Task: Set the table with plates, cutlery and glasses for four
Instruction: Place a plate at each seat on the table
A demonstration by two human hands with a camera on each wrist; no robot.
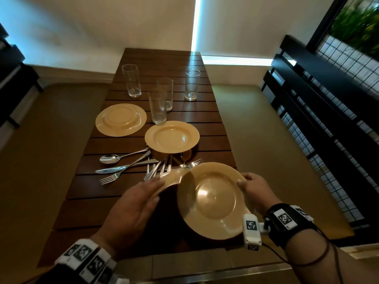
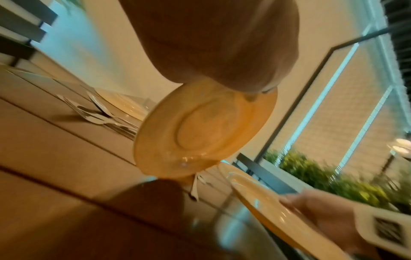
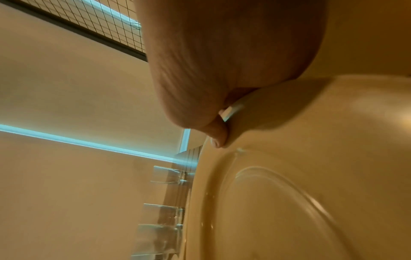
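Two plates lifted near table (image 1: 106, 203) edge. L hand (image 1: 131, 203) pinches tilted plate (image 1: 170, 179) rim; R hand (image 1: 253, 191) grips level plate (image 1: 213, 203) rim. Prob. splitting pair for separate seats. Other plates, cutlery pile (image 1: 133, 165), four glasses (image 1: 158, 107) mid-table, unsorted.

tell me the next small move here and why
Probably set the left plate down on the bare near-left table. The left hand holds it in the air, the right hand holds the right plate, and the cutlery lies just beyond that spot.
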